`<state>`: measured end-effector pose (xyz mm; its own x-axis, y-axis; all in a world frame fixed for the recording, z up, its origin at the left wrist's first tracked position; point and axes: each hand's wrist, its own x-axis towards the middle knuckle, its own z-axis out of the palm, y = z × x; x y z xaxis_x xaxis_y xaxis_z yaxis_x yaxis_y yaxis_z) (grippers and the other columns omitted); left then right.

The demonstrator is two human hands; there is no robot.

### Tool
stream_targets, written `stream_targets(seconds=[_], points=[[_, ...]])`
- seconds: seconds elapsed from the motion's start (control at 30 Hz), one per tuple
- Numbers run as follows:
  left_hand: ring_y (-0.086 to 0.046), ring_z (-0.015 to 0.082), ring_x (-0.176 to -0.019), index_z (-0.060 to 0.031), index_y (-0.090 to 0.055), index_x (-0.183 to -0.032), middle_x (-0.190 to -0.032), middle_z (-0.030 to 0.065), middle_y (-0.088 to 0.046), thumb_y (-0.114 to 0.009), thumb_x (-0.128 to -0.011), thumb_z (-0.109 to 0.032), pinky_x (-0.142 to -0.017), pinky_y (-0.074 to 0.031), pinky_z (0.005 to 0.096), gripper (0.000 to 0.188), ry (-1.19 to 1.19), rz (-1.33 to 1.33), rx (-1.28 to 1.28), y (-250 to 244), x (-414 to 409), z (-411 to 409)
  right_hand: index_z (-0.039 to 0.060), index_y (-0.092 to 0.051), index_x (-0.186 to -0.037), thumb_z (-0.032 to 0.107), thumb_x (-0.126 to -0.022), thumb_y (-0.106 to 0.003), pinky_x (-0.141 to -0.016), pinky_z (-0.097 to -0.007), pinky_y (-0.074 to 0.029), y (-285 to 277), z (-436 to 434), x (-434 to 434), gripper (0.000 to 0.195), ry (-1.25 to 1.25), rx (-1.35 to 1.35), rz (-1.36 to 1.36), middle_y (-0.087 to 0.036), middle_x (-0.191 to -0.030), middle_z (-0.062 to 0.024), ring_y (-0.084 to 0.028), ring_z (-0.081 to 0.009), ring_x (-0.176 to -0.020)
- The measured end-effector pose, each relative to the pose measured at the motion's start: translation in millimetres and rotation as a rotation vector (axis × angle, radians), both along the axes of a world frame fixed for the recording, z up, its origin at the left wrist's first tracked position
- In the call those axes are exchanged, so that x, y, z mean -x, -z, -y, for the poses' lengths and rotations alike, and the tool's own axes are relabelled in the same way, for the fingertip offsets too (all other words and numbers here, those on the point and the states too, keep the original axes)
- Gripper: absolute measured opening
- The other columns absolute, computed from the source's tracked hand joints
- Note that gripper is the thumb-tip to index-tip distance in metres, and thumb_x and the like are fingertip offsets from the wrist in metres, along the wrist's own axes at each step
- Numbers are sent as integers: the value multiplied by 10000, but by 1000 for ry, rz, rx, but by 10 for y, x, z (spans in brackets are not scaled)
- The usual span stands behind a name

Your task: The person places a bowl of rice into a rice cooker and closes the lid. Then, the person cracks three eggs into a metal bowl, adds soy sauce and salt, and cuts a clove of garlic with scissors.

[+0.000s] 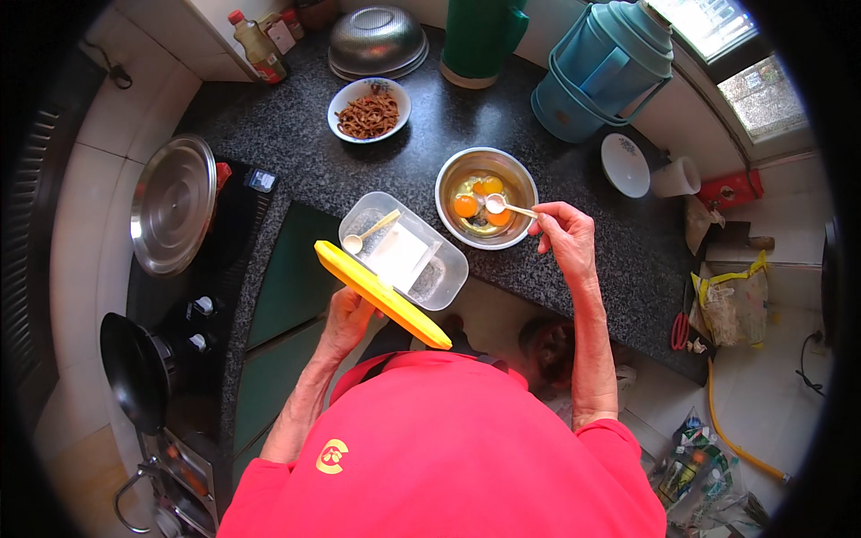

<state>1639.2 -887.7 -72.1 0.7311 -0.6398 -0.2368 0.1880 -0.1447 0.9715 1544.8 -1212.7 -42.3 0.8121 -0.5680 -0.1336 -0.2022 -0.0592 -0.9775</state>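
Observation:
My right hand (568, 235) pinches the handle of a small spoon (518, 210), whose bowl of white powder is over a metal bowl (444, 218) with several raw eggs (465, 206) in it. My left hand (350, 319) holds a clear plastic seasoning box (452, 272) by its near side, its yellow lid (383, 296) swung up on edge. The box has compartments; white powder (398, 255) fills the middle part, and a second small spoon (372, 231) lies at the left end. The metal bowl rests on the dark speckled countertop (303, 155).
A bowl of brown shredded food (369, 111), an upturned metal basin (377, 40) and two thermos flasks, green (479, 40) and blue (599, 74), stand behind. The stove with a wok (134, 373) is left. Scissors (680, 329) and a cleaver (730, 234) are right.

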Motion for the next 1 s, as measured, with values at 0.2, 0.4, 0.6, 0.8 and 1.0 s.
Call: stream_targets(seconds=[0.2,0.4,0.6,0.8,1.0], points=[[-535,72,-668,1,-598,-961,-779,20,-598,-501,-942,-244,-612,-442,205,264,-15,-23,25,36,-14,-15,-10,-632,-947,30,-879,-517,-443,-166,-437,-108,-138,-71,139,-49,-56,35,-633,-696,-58,-523,-46,-482],[-532,65,-658,-7,-590,-929,-773,22,-597,-497,-936,-214,-599,-447,206,226,-19,8,-38,33,-42,11,21,-626,-917,1,-834,-545,-512,-242,-463,-250,-714,-415,118,-382,159,51,-644,-745,-77,-580,-113,-573],[-528,62,-671,-10,-580,-973,-787,11,-584,-490,-943,-269,-599,-442,200,276,-11,-83,75,-80,-167,-92,70,-639,-874,-2,-740,-643,-631,-317,-474,-272,-1115,-813,152,-719,841,114,-570,-854,-79,-593,-250,-793],[-565,74,-687,-57,-596,-921,-786,12,-587,-530,-917,-352,-599,-451,209,302,-234,-162,236,-55,-720,-372,57,-629,-986,3,-766,-651,-645,-281,-482,-428,-951,-1057,228,-333,562,279,-562,-921,-86,-587,-193,-750],[-576,117,-622,-60,-573,-869,-735,23,-587,-490,-917,-433,-551,-446,234,385,-477,-123,393,-11,-1848,-385,25,-613,-981,-9,-795,-606,-636,-288,-481,-216,-881,-837,190,-350,562,140,-568,-856,-109,-594,-212,-739]])
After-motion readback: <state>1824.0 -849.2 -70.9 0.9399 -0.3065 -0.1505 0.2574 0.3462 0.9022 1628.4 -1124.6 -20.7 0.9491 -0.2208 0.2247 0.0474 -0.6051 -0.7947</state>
